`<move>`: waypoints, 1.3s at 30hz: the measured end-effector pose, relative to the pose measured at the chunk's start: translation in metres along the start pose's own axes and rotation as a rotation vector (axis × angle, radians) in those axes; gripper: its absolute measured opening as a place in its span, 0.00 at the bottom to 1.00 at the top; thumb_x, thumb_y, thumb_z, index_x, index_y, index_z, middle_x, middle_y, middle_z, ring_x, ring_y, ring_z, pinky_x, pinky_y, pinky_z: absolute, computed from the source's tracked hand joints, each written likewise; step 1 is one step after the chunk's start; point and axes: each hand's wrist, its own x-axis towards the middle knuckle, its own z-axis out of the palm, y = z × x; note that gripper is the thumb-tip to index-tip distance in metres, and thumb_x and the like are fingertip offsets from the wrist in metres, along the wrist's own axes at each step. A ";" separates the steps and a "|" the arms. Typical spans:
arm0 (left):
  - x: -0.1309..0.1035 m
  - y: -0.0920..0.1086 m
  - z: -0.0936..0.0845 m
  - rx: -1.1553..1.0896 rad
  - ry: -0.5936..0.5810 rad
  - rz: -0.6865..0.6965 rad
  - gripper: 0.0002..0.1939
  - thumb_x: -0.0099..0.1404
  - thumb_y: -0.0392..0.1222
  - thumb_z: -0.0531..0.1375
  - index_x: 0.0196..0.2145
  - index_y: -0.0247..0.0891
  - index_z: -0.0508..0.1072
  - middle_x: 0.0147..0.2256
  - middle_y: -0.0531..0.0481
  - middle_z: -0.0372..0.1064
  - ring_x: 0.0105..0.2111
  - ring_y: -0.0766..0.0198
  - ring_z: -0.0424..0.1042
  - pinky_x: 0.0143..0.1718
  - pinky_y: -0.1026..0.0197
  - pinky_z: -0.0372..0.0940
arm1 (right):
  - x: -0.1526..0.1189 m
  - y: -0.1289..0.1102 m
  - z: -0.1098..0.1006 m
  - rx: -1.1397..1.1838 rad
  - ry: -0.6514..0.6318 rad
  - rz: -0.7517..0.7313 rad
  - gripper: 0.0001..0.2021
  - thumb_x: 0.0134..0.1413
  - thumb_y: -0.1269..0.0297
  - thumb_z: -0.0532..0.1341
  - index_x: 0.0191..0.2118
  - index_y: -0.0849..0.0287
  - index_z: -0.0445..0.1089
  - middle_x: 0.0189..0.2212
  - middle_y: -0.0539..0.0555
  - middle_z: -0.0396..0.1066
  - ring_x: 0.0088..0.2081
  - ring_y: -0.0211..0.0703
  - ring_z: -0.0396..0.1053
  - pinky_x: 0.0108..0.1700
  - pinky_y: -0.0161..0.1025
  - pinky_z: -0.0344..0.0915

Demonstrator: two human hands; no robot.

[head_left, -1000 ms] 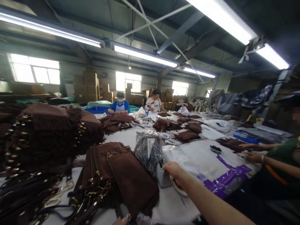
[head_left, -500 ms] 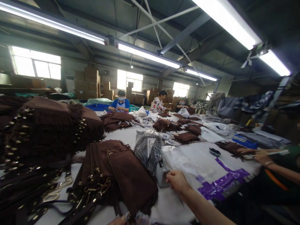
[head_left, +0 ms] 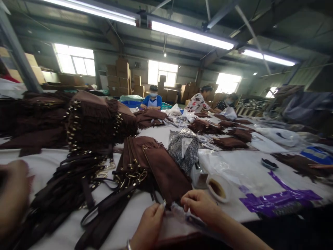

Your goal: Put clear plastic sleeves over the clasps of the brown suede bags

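Brown pouch (head_left: 169,170) lies over stacked pouches (head_left: 132,147), near corner by the left hand (head_left: 149,224); right hand (head_left: 204,206) has shifted there from the grey container (head_left: 199,176), allowing two-handed work, both curled, grips indeterminable.

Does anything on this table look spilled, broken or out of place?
Nothing looks clearly spilled or broken. The crumpled purple plastic stands out a little, lying loose near the table's front edge, its colour unlike the brown fringed bags. It may simply be packaging.
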 end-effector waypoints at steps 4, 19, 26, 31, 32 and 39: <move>-0.004 0.000 0.001 0.196 0.059 0.138 0.19 0.66 0.52 0.50 0.23 0.39 0.66 0.23 0.51 0.65 0.27 0.62 0.63 0.29 0.61 0.54 | 0.004 -0.011 0.042 0.130 -0.100 0.105 0.09 0.46 0.62 0.59 0.23 0.61 0.72 0.16 0.48 0.69 0.16 0.30 0.52 0.19 0.31 0.45; -0.006 -0.024 0.004 0.552 0.114 0.322 0.17 0.71 0.43 0.44 0.31 0.39 0.68 0.31 0.44 0.71 0.32 0.58 0.70 0.35 0.57 0.61 | 0.028 -0.018 0.072 -0.051 -0.005 0.291 0.15 0.47 0.71 0.58 0.13 0.59 0.64 0.09 0.46 0.60 0.12 0.30 0.51 0.16 0.30 0.45; -0.004 -0.037 0.005 0.877 0.189 0.510 0.11 0.64 0.29 0.50 0.31 0.39 0.69 0.29 0.47 0.71 0.28 0.57 0.71 0.29 0.58 0.62 | 0.032 -0.022 0.075 -0.016 -0.043 0.403 0.14 0.44 0.73 0.58 0.13 0.57 0.60 0.07 0.44 0.58 0.08 0.30 0.49 0.11 0.31 0.39; -0.006 -0.037 0.006 1.049 0.271 0.583 0.13 0.58 0.23 0.53 0.31 0.40 0.69 0.27 0.49 0.71 0.25 0.58 0.70 0.25 0.59 0.60 | 0.039 -0.018 0.081 -0.015 -0.043 0.427 0.16 0.44 0.74 0.57 0.11 0.57 0.58 0.04 0.43 0.52 0.07 0.30 0.48 0.10 0.30 0.41; -0.007 -0.037 0.006 1.054 0.281 0.592 0.13 0.58 0.23 0.53 0.31 0.39 0.69 0.27 0.49 0.71 0.25 0.58 0.70 0.24 0.59 0.60 | 0.039 -0.017 0.081 -0.013 -0.031 0.415 0.16 0.45 0.74 0.57 0.12 0.57 0.58 0.04 0.43 0.51 0.07 0.30 0.48 0.11 0.29 0.43; -0.009 -0.026 -0.003 0.780 0.207 0.445 0.14 0.69 0.39 0.48 0.30 0.40 0.70 0.28 0.47 0.72 0.27 0.61 0.71 0.28 0.60 0.58 | 0.023 -0.009 0.068 0.081 -0.148 0.298 0.12 0.47 0.68 0.58 0.16 0.60 0.65 0.09 0.44 0.61 0.11 0.28 0.52 0.14 0.28 0.46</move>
